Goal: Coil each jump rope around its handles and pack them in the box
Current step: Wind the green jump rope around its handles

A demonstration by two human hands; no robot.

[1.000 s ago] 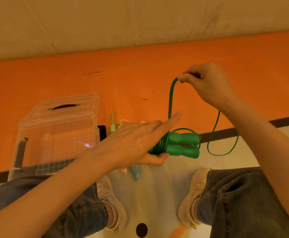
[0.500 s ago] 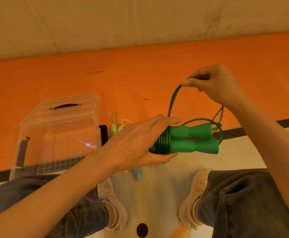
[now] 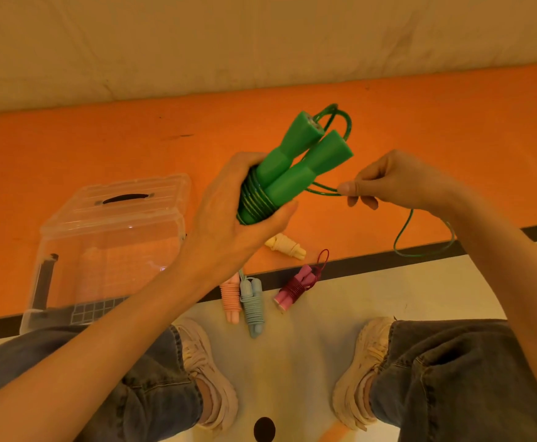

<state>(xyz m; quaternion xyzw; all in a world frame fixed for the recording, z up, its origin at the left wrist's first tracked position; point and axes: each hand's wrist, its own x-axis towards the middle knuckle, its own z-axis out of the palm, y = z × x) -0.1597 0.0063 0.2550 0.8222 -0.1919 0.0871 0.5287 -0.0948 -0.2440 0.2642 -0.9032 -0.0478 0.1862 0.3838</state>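
**Green rope part-wound; loose tail is the risk**

Orange mat and pale floor below a seated person. Left hand [image 3: 228, 218] grips the green handles [image 3: 295, 167] at their lower end, fingers curled round the coils [image 3: 256, 199] already wound there. Right hand [image 3: 398, 183] pinches the free cord [image 3: 324, 190] between thumb and forefinger; a slack loop [image 3: 426, 247] hangs below it. Likely faults: a relaxed left grip lets the coils spring off; slack in the cord gives loose, overlapping turns; the hanging loop may snag on a knee. Box [image 3: 114, 224] stands at left, lid on; four coiled ropes [image 3: 251, 301] lie on the floor, unpacked.

Warm dim light, wide-angle edge distortion
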